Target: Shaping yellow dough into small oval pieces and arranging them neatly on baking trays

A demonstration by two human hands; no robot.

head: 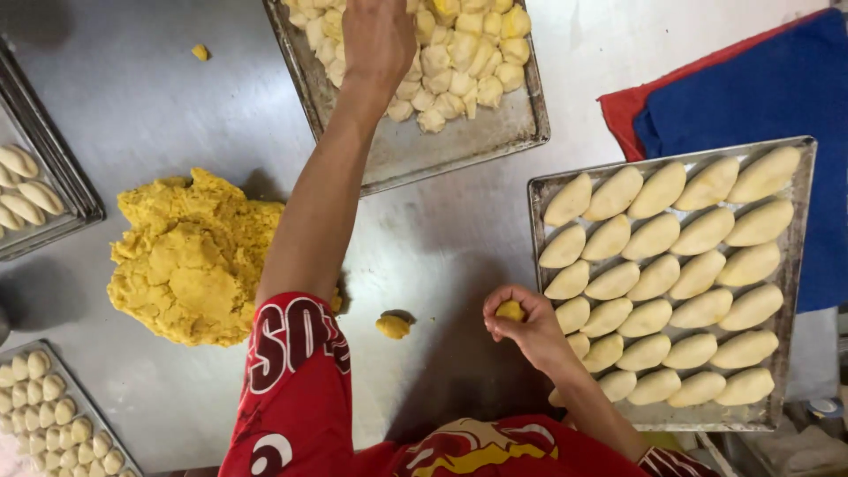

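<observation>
My left hand [378, 37] reaches far forward into a metal tray [459, 146] piled with several small pale dough pieces [459, 62]; its fingers are down among the pieces and partly hidden. My right hand [521, 327] is near me, closed on a small yellow filling ball [510, 310], right beside a metal tray [786, 389] of several shaped half-moon pastries [671, 283]. Another yellow filling ball [393, 326] lies on the steel table between my arms. A big mound of yellow filling [190, 256] sits left of my left arm.
More trays of pale pastries stand at the left edge [26, 190] and lower left corner [53, 415]. Blue cloth [760, 97] over red cloth [623, 110] lies at the upper right. A yellow crumb [200, 52] rests at the far left of the table.
</observation>
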